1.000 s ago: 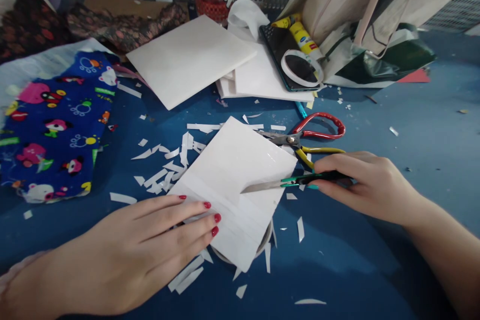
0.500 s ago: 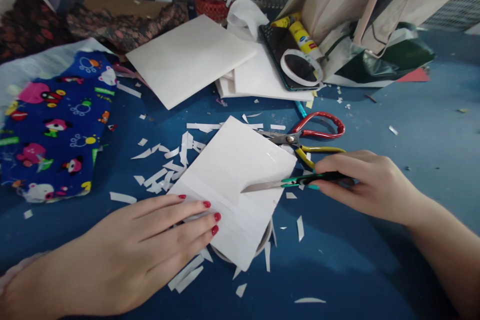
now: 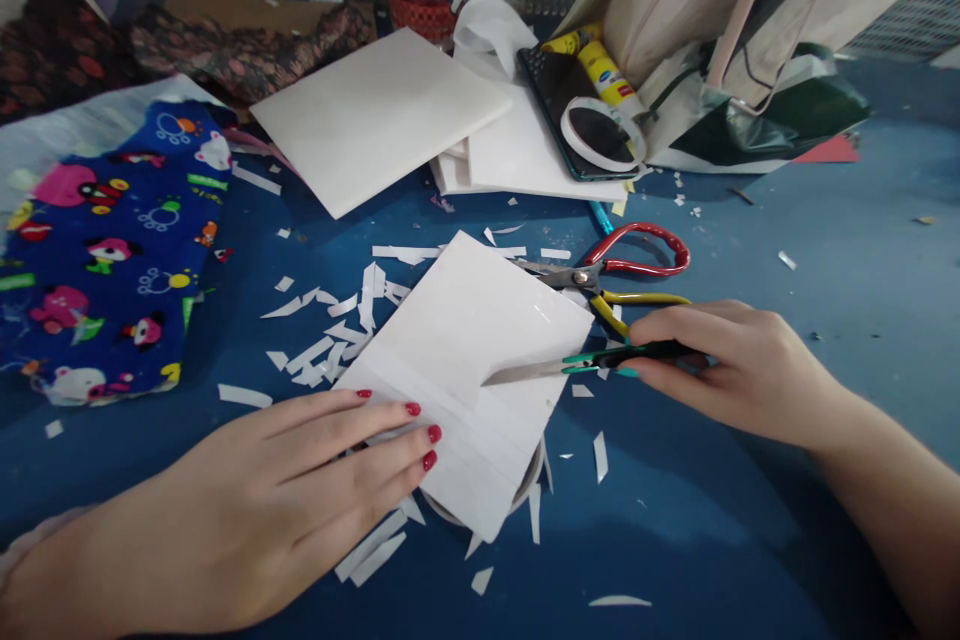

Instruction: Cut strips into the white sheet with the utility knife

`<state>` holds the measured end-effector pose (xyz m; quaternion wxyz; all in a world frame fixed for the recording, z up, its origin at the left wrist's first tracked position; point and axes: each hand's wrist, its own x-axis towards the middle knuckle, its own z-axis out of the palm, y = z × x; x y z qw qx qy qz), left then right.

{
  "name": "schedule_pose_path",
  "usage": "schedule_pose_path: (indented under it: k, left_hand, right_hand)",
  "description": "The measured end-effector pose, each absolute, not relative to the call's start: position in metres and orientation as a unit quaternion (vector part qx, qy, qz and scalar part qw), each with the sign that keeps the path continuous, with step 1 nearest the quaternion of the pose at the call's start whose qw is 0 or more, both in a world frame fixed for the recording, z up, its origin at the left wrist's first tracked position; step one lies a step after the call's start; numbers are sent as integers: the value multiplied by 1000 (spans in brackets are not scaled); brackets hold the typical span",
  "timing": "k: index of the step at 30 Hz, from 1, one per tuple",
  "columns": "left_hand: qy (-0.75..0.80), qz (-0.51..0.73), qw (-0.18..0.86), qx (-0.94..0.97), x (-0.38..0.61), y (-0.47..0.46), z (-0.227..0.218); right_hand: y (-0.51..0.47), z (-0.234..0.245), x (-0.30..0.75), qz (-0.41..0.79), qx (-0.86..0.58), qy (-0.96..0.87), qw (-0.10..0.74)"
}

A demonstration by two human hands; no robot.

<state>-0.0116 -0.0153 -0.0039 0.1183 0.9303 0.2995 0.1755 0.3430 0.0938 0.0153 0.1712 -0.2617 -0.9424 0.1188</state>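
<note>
My left hand [image 3: 300, 480] lies flat with fingers stretched out on the near left corner of a white card [image 3: 465, 350], pressing it down. The card rests on a round tape roll [image 3: 529, 485] that peeks out under its near edge. My right hand [image 3: 731, 370] is closed round the green and black handle of a utility knife [image 3: 592, 363]. Its blade lies across the card's right edge, tip near the card's middle.
Red-handled scissors [image 3: 637, 260] and yellow-handled pliers [image 3: 637, 305] lie just beyond the knife. Several white paper scraps [image 3: 337, 330] litter the blue table [image 3: 825, 240]. Patterned blue fabric [image 3: 112, 250] lies left. White boards [image 3: 375, 115], a tape ring [image 3: 604, 135], a glue tube [image 3: 604, 70] and a bag [image 3: 750, 40] sit behind.
</note>
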Motion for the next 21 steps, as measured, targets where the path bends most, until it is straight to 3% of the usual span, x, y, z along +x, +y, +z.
schedule_pose_path:
  k: [21]
  left_hand:
    - [301,170,115,931,-11,-17,-4]
  right_hand:
    - [93,18,344,125,-247,-947,162]
